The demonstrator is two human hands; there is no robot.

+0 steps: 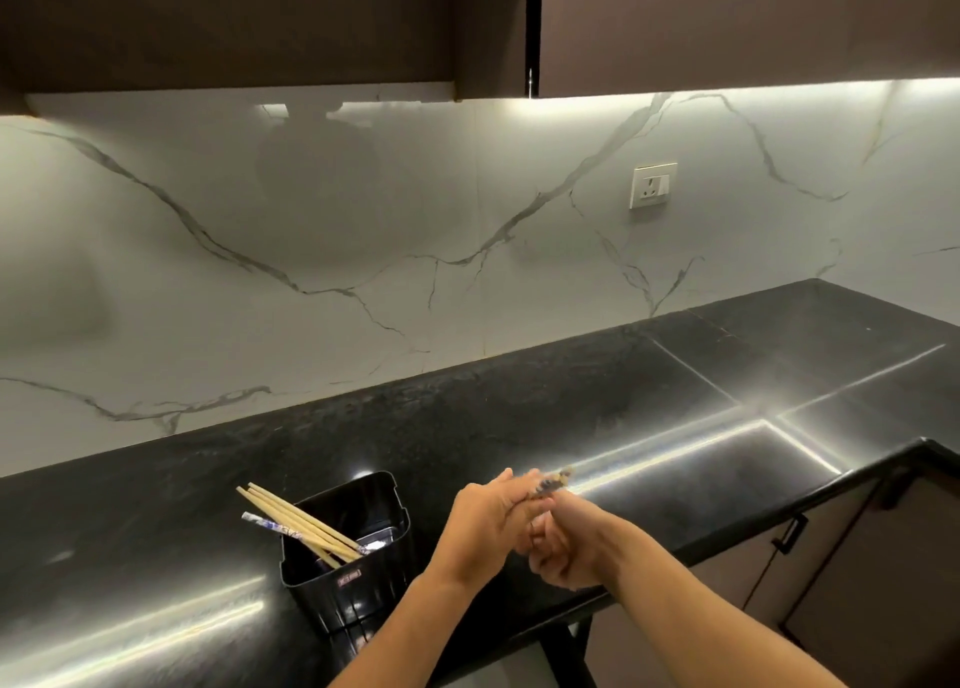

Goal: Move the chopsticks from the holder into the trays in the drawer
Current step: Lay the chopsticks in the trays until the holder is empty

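Your hands meet over the black surface [519, 427] just beyond its front edge, at about 3 o'clock from the holder [348, 547]. Left hand [488, 521] is closed over a small bundle of chopsticks [556, 481], whose blurred, patterned ends poke out past the fingers toward 1 o'clock; right hand [566, 552] is curled shut just under it, touching, and seems to share the grip, though how many sticks you hold cannot be told. Judged progress: partway. One batch is out of the holder and in hand, not yet placed. Left in the holder: several plain wooden sticks [296, 523] and one in a printed paper sleeve [270, 523], all leaning out over the rim toward 10 o'clock. The drawer and its trays are not in view, so nothing can be said of what already lies there; they are likely below the frame. Surroundings: marble wall behind, wall socket [653, 185] at 1 o'clock, dark cupboards overhead, lower cabinet fronts [831, 583] at 4 o'clock. The surface is otherwise bare, so nothing stands between your hands and the front edge.
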